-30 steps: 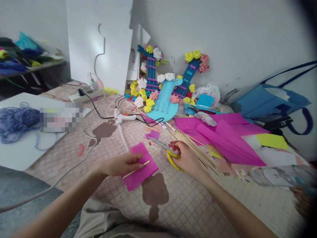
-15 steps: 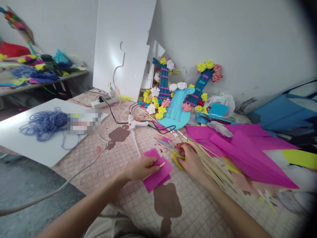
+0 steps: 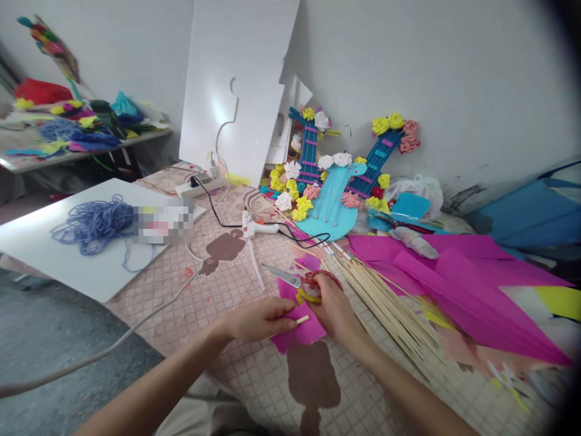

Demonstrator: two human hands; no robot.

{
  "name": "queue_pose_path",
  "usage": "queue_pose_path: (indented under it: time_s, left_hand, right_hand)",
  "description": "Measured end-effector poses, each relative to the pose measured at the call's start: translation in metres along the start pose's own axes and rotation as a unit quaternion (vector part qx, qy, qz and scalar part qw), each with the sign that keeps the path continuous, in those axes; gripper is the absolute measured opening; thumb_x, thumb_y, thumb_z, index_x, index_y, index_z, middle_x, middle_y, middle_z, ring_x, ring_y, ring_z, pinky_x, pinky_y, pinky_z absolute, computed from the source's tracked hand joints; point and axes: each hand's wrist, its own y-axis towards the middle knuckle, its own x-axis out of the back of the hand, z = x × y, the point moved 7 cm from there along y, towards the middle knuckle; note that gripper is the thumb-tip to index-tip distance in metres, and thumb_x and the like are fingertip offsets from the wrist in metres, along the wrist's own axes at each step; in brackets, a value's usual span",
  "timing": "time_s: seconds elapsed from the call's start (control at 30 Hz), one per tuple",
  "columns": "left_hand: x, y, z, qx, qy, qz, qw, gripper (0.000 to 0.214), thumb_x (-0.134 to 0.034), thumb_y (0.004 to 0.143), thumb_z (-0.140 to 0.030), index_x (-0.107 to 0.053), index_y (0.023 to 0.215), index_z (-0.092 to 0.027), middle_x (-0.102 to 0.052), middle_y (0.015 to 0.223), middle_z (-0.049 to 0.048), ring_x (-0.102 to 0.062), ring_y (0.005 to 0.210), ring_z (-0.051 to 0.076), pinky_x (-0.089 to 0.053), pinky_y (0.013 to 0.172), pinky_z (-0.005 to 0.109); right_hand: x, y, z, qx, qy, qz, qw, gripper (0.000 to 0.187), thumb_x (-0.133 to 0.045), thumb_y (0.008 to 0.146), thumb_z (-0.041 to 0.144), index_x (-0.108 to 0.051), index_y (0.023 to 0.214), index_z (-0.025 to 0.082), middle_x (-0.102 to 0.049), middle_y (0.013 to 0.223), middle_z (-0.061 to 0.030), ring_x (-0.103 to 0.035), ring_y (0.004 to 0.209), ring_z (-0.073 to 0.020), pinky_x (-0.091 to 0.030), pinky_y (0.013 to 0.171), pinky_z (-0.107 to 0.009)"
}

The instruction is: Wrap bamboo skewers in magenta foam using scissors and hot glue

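Observation:
My left hand [image 3: 263, 318] is closed on a piece of magenta paper [image 3: 313, 330], with a short pale stick [image 3: 302, 319] pinched against it under the thumb. Just to the right, my right hand [image 3: 333, 306] grips scissors [image 3: 295, 280] with red and yellow handles. Their blades point up and left, over the far part of the magenta paper. Both hands are close together above the tablecloth. Whether the blades touch the paper I cannot tell.
Thin wooden sticks [image 3: 381, 303] lie to the right, beside large magenta sheets [image 3: 454, 290]. A white glue gun [image 3: 261, 227] with a black cord lies ahead. Behind it stand a blue paper guitar shape [image 3: 329, 206] and paper flowers. Blue yarn [image 3: 93, 224] rests on a white board at left.
My right hand has lifted the scissors and brought them left, close to my left hand. The magenta paper is still in my left hand, and the view has shifted slightly.

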Motion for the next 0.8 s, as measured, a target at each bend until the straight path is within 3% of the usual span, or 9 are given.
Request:
queue_pose_path:
  time_s: [0.17,0.3,0.53,0.8]
  left_hand:
    - [0.001,0.001,-0.001,-0.004,-0.014,-0.001,1.000,0.034,-0.040,0.095,-0.045,-0.051,0.088,-0.014,-0.047,0.075,-0.0002,-0.041,0.066,0.011,-0.036,0.059,0.023]
    - [0.006,0.001,-0.004,0.007,-0.014,-0.018,1.000,0.034,-0.041,0.094,-0.046,-0.049,0.084,-0.015,-0.044,0.073,-0.0017,-0.038,0.064,0.010,-0.035,0.057,0.022]
    - [0.010,0.001,0.001,0.045,-0.012,-0.004,0.999,0.034,-0.042,0.094,-0.046,-0.045,0.077,-0.016,-0.037,0.067,-0.0041,-0.034,0.059,0.009,-0.031,0.051,0.021]
    - [0.014,0.021,0.007,0.053,-0.008,-0.015,0.998,0.036,-0.042,0.093,-0.049,-0.046,0.079,-0.016,-0.041,0.067,-0.0040,-0.036,0.058,0.009,-0.030,0.051,0.021]
  right_hand:
    - [-0.009,-0.001,0.000,-0.005,0.001,-0.007,1.000,0.024,-0.064,0.076,0.031,-0.050,0.092,0.020,-0.065,0.084,-0.0050,-0.062,0.077,-0.0204,-0.047,0.064,-0.029]
    - [-0.003,0.001,-0.007,0.001,-0.007,-0.025,1.000,0.017,-0.062,0.077,0.030,-0.053,0.090,0.021,-0.065,0.080,-0.0033,-0.062,0.073,-0.0185,-0.045,0.061,-0.026]
    - [0.047,0.000,-0.047,-0.042,-0.061,-0.079,0.994,0.018,-0.058,0.078,0.026,-0.056,0.095,0.022,-0.067,0.080,-0.0023,-0.063,0.069,-0.0187,-0.042,0.059,-0.026]
    - [0.092,-0.014,-0.095,-0.082,-0.146,-0.106,0.980,0.024,-0.058,0.076,0.024,-0.058,0.099,0.018,-0.067,0.090,-0.0080,-0.063,0.081,-0.0240,-0.045,0.068,-0.032]
